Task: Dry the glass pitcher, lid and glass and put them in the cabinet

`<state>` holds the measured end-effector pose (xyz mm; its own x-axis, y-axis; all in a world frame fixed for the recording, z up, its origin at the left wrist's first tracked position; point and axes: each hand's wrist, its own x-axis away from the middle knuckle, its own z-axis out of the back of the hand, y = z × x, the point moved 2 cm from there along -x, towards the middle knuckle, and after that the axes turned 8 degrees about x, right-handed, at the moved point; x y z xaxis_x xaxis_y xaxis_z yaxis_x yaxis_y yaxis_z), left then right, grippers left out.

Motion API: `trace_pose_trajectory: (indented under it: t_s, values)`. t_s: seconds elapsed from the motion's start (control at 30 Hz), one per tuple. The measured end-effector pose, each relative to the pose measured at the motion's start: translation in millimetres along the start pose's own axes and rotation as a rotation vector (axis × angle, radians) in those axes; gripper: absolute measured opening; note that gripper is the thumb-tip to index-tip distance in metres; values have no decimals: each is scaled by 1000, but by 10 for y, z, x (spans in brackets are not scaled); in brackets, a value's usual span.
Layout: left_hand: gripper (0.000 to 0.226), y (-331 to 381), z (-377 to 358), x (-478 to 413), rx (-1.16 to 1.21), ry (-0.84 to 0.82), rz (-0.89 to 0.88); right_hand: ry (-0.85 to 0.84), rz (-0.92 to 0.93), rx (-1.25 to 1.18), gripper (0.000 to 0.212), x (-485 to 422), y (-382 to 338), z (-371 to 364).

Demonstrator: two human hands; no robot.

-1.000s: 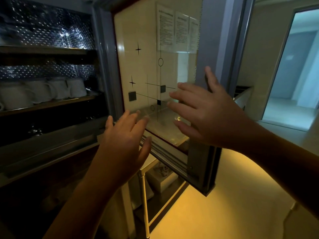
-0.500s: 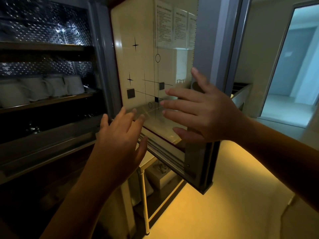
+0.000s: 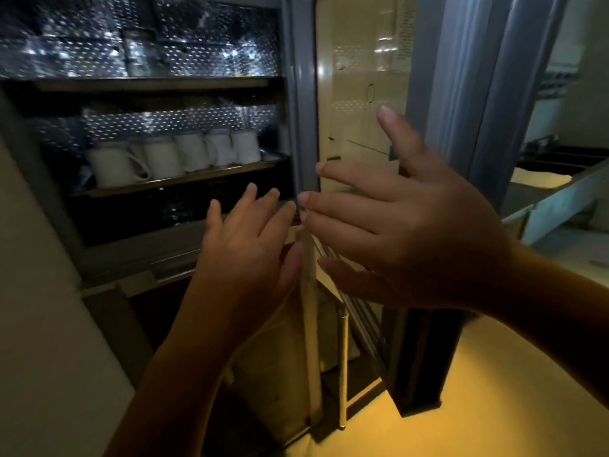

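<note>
The cabinet (image 3: 184, 255) stands open in front of me, dark inside, with a dimpled metal back wall. Its glass door (image 3: 359, 103) is swung out to the right, seen almost edge-on. My right hand (image 3: 405, 225) is spread flat in front of the door's lower glass and holds nothing. My left hand (image 3: 250, 245) is raised with fingers apart near the door's hinge-side edge, in front of the lower shelf, also empty. A tall glass object (image 3: 138, 57) shows dimly on the top shelf. I cannot make out a lid or a drinking glass.
A row of white mugs (image 3: 171, 156) fills the middle shelf. Below the door stands a metal-legged table (image 3: 342, 367) with a pale box under it. The yellow-lit floor (image 3: 478, 390) lies at right, and a metal tray edge (image 3: 553, 199) juts in from the right.
The door has swung further toward the cabinet and now appears narrower. Both hands moved with it. My view turned left, showing more of the shelves.
</note>
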<state>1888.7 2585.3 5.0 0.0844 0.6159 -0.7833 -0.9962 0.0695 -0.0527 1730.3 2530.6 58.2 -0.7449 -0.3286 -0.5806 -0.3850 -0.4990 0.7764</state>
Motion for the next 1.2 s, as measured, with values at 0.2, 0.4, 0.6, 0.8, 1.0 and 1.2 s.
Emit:
trace_pose_trajectory:
  t_s: [0.2, 0.4, 0.6, 0.8, 1.0, 1.2]
  values:
    - [50, -280, 259, 233, -62, 27, 109, 17, -13, -59, 47, -304, -232, -8]
    - [48, -536, 520, 382, -129, 49, 223, 75, -26, -97, 40, -589, -439, -48]
    - [50, -629, 782, 496, -198, 103, 265, 147, -56, -196, 37, -895, -636, -40]
    - [50, -671, 903, 530, -273, 128, 283, 197, -26, -183, 27, -889, -616, 28]
    - [48, -739, 954, 574, -284, 109, 317, 205, 0, -144, 32, -872, -569, -59]
    - [48, -754, 1059, 606, -259, 144, 359, 331, -16, -267, 31, -1070, -718, -96]
